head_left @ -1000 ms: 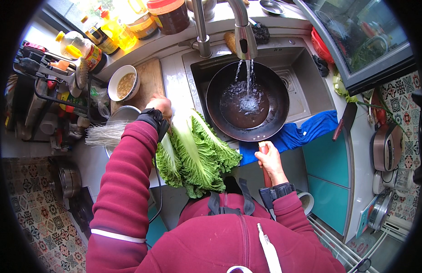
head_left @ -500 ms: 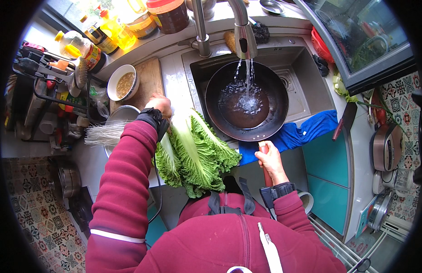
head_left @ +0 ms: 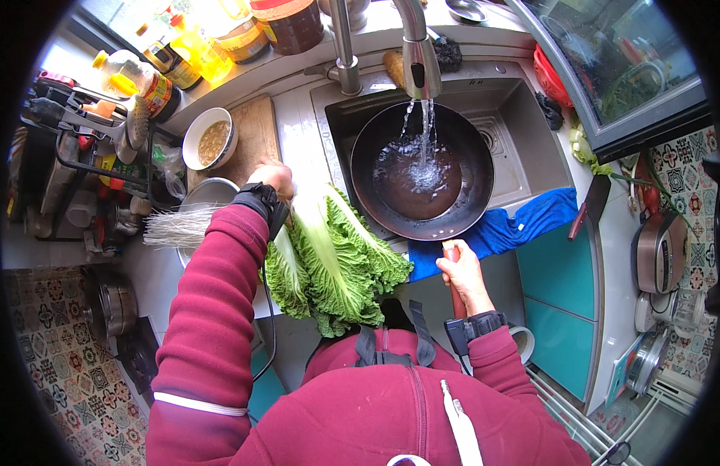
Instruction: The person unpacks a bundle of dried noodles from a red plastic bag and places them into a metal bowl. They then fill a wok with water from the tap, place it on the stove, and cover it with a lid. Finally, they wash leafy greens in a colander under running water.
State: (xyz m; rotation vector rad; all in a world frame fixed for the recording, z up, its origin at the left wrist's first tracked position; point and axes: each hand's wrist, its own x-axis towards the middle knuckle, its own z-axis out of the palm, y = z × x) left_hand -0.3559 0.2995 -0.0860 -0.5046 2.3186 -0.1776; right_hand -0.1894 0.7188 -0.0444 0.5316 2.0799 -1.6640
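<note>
My right hand [head_left: 467, 281] grips the reddish handle of a dark frying pan [head_left: 367, 182], its thumb lying along the top. The pan rests over the sink, and running water [head_left: 428, 147] falls into it and splashes on a shallow pool. My left hand [head_left: 273, 180] is closed at the edge of the wooden cutting board [head_left: 256, 128], right by the pale stem ends of the napa cabbage leaves [head_left: 329, 256]. What its fingers hold, if anything, is hidden. The leaves lie over the counter's front edge.
The faucet [head_left: 420, 66] stands above the sink [head_left: 523, 147]. A bowl of brown liquid [head_left: 210, 140] sits on the board, with dry white noodles [head_left: 181, 227] over a metal pot nearby. A blue cloth [head_left: 531, 221] drapes the sink's front; a knife [head_left: 591, 203] lies right, below an open window [head_left: 608, 70].
</note>
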